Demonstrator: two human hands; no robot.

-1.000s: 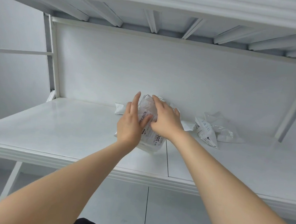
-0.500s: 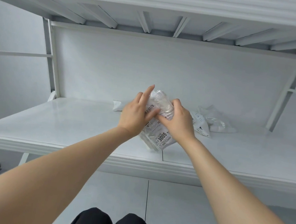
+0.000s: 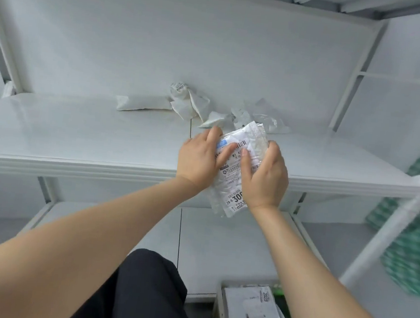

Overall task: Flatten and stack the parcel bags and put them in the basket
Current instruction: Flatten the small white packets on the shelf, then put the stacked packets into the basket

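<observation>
A crumpled white parcel bag [image 3: 235, 177] with a printed shipping label hangs in the air in front of the shelf edge. My left hand [image 3: 198, 157] holds its left side, thumb across the label. My right hand [image 3: 264, 177] grips its right side, fingers curled round the edge. Several more crumpled white parcel bags [image 3: 189, 102] lie at the back of the white shelf [image 3: 77, 129]. At the bottom right stands the basket [image 3: 218, 312], with a flattened grey parcel bag [image 3: 254, 316] lying in it.
A lower shelf [image 3: 220, 248] runs under the upper one. White shelf posts [image 3: 388, 229] rise on the right, with a green checked cloth [image 3: 416, 253] behind them. My dark-trousered leg [image 3: 145, 292] shows at the bottom centre.
Both hands have lifted the labelled bag off the shelf and drawn it toward me. The view has tilted down, bringing the basket and lower shelf into sight.
</observation>
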